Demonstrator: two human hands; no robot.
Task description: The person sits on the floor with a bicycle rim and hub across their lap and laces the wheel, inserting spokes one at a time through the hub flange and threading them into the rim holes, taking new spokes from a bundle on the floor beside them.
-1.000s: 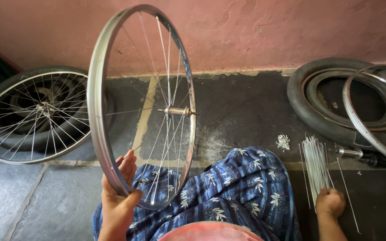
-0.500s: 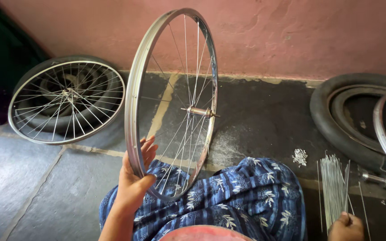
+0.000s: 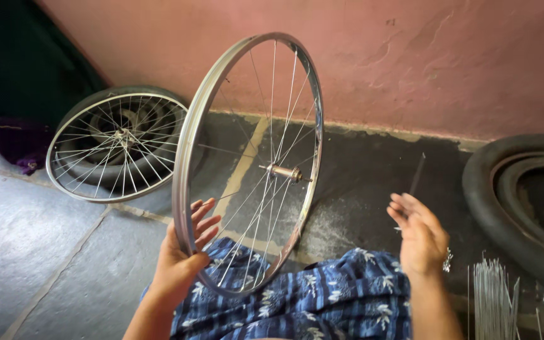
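Observation:
A silver bicycle wheel rim (image 3: 187, 145) with a partial set of thin spokes and a metal hub (image 3: 283, 172) stands upright over my lap. My left hand (image 3: 182, 255) holds the rim at its lower left, thumb outside and fingers spread inside it. My right hand (image 3: 418, 233) is raised to the right of the wheel, fingers together and extended, apart from the rim; a thin spoke seems to lie at its fingertips. My knees under blue patterned cloth (image 3: 341, 296) support the wheel's lower edge.
A fully spoked wheel with a tyre (image 3: 118, 143) leans against the pink wall at the left. Black tyres (image 3: 511, 208) lie at the right. A bundle of loose spokes (image 3: 492, 296) lies on the dark floor near my right knee.
My right hand has come up from the spoke bundle on the floor and now hovers beside the wheel. The view has swung rightward, and the wheel stays in my left hand.

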